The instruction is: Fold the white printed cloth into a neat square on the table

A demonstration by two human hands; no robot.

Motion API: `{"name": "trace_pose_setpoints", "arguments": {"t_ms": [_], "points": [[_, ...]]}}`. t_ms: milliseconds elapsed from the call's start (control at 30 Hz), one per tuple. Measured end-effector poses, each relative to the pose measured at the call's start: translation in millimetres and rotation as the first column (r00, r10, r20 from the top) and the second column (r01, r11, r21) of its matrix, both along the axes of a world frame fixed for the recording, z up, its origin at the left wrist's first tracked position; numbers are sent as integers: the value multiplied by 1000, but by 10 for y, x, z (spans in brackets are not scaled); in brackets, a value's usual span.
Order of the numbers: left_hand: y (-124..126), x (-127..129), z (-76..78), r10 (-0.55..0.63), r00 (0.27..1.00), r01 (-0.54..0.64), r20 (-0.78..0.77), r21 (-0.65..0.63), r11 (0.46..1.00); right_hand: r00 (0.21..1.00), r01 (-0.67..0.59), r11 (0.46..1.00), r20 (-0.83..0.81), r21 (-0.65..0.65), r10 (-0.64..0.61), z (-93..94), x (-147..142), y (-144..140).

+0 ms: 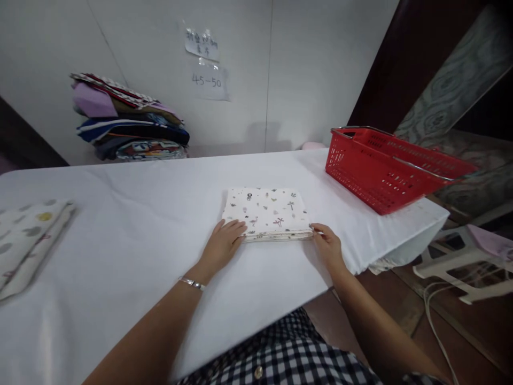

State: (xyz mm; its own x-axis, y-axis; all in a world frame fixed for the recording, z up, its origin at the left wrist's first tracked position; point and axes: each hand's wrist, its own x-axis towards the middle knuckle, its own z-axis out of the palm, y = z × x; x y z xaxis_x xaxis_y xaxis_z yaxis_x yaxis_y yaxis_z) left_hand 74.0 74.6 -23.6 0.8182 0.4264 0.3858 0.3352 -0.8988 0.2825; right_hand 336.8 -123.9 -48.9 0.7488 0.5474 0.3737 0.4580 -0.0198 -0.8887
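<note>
A folded white cloth [266, 209] printed with small palm trees, plants and animals lies flat on the white-covered table [140, 224] in front of me. Its layered folded edge faces my body. The fingers of my left hand [225, 240] lie stretched out over the near left corner. At the near right corner, my right hand [327, 245] pinches the edge of the cloth between thumb and fingers.
Another folded printed cloth [30, 235] lies at the far left. A pile of folded fabrics [132, 125] stands at the back left by the wall. The red plastic basket [372, 166] with metal handles sits at the right end. Beyond that end is a white stool [460, 262].
</note>
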Motion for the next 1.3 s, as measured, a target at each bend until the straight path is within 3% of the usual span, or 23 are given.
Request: {"name": "trace_pose_setpoints", "arguments": {"t_ms": [100,367,667,933,1100,1300], "points": [[10,-1,-9,-5,1000,5,8,0,1000,997,-60,998,53,5,59,-16,-9,10],[-1,-4,12,-10,1000,10,7,6,1000,997,17,997,77,-80,-11,-50,20,-2],[-9,-9,21,-10,1000,10,2,-5,1000,987,-44,984,145,-171,69,-30,59,-10],[-25,-5,28,-5,1000,5,4,-5,1000,965,81,967,264,-243,-14,83,6,-2],[-21,-7,23,-5,1000,5,3,6,1000,939,82,969,344,-233,3,120,-50,-75],[-18,-3,24,-1,1000,1,-4,8,1000,947,85,965,320,-247,-1,117,-54,-112]]}}
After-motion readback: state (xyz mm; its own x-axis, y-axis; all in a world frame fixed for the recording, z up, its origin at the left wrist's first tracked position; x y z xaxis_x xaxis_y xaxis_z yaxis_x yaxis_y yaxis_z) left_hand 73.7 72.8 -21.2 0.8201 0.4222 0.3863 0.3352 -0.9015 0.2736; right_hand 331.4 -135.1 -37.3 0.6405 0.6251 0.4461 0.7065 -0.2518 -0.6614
